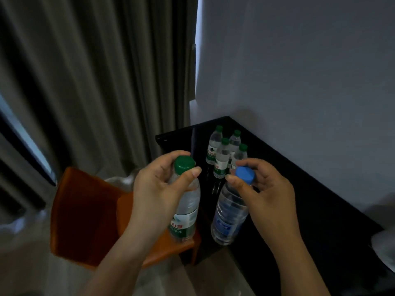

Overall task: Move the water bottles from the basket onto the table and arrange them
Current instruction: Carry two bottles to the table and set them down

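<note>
My left hand (pixel 159 189) grips a green-capped water bottle (pixel 186 210) by its neck, held upright above the orange chair. My right hand (pixel 265 189) holds a blue-capped water bottle (pixel 229 214) at the neck, its body tilted over the near left edge of the black table (pixel 299 210). Several green-capped bottles (pixel 224 150) stand upright in a tight cluster on the far corner of the table, just beyond both hands. No basket is in view.
An orange chair (pixel 85 214) stands left of the table, under my left arm. Grey curtains (pixel 85 82) hang behind it and a white wall (pixel 299 71) runs along the table's far side. A pale object (pixel 384 248) sits at the right edge.
</note>
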Demonstrator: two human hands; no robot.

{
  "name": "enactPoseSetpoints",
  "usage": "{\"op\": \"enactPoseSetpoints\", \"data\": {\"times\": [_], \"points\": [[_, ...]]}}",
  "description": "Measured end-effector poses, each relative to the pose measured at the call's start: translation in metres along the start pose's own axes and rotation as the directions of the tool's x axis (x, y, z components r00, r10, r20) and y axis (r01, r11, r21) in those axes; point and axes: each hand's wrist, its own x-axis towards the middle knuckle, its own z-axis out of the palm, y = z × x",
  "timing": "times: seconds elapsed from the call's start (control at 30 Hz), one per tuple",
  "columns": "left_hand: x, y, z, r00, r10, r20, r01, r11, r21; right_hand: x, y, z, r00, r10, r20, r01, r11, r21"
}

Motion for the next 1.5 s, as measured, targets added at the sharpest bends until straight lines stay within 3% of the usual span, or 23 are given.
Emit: {"op": "enactPoseSetpoints", "data": {"times": [0.17,0.37,0.6,0.77,1.1,1.5], "points": [[0.054,-0.017,0.02,0.999,0.028,0.033,-0.03,0.999,0.034,0.057,0.024,-0.002,1.0,-0.01,0.019,0.009,1.0,0.026],[0.097,-0.057,0.045,0.994,-0.099,0.043,0.097,0.994,0.05,0.09,0.059,-0.005,0.998,0.054,0.023,-0.054,0.998,0.017],[0.142,-0.109,0.064,0.975,-0.117,0.187,0.08,0.978,0.194,0.107,0.097,-0.006,0.986,0.164,-0.006,-0.164,0.984,-0.076],[0.177,-0.146,0.073,0.926,-0.16,0.342,0.082,0.969,0.232,0.119,0.117,0.004,0.963,0.26,-0.074,-0.269,0.948,-0.17],[0.254,-0.223,0.072,0.829,-0.243,0.504,0.115,0.955,0.272,0.142,0.136,0.048,0.909,0.379,-0.172,-0.412,0.882,-0.231],[0.307,-0.281,0.098,0.83,-0.281,0.481,0.18,0.952,0.247,0.172,0.159,0.065,0.875,0.454,-0.169,-0.484,0.807,-0.338]]}}
